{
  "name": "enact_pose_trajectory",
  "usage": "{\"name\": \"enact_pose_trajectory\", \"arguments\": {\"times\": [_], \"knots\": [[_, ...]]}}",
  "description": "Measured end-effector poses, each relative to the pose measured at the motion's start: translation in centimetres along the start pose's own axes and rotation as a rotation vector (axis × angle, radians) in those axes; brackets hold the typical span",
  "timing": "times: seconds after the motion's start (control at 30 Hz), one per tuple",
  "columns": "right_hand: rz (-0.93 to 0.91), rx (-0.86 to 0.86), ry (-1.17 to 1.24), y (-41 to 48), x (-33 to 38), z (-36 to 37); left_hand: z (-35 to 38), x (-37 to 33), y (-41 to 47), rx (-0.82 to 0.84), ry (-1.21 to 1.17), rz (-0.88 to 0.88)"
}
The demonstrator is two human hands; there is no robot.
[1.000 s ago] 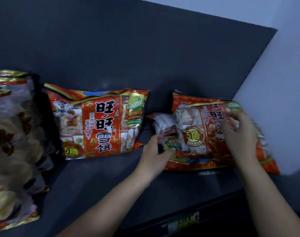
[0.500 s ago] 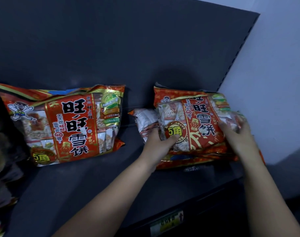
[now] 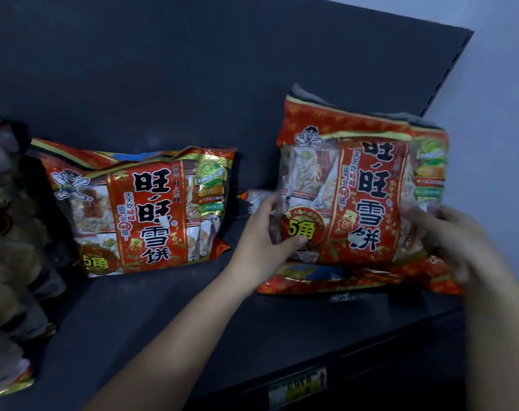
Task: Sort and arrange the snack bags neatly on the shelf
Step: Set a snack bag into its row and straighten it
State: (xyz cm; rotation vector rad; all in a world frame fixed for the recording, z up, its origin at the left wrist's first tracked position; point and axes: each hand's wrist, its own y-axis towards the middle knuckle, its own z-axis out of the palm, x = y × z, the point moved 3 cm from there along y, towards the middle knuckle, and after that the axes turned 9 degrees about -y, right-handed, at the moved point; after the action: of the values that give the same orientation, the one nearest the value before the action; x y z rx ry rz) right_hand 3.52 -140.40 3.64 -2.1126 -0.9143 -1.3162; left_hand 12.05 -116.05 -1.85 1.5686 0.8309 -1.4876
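Head view: the left hand (image 3: 264, 247) is pinching the front snack bag (image 3: 365, 197) at its lower left edge, and the blurred right hand (image 3: 448, 232) is curling its fingers round the right edge. This two-sided grip is probably steadying the bag upright at the right end of the shelf (image 3: 252, 321), above a flat-lying bag (image 3: 326, 281). Its face is pointing outward and its long axis is running along the shelf.

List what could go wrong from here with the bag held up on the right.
1. The bag is held upright over a lower bag lying flat. That soft base may let it tip forward on release.
2. The left hand pinches only the bag's left edge, and the right hand is too blurred to judge, so the glossy bag might slip.
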Motion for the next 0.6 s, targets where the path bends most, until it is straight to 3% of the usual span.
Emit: {"name": "enact_pose_trajectory", "arguments": {"times": [0.3, 0.43, 0.6], "knots": [[-0.152, 0.398, -0.074, -4.3, 3.7, 10.3, -11.7, -0.1, -7.3, -0.246, -0.057, 0.0], [-0.224, 0.561, -0.111, -6.2, 3.6, 16.5, -16.3, 0.4, -10.1, -0.419, -0.003, 0.014], [-0.271, 0.671, -0.119, -7.3, 3.0, 22.1, -19.5, 2.4, -11.9, -0.511, 0.162, 0.003]]}}
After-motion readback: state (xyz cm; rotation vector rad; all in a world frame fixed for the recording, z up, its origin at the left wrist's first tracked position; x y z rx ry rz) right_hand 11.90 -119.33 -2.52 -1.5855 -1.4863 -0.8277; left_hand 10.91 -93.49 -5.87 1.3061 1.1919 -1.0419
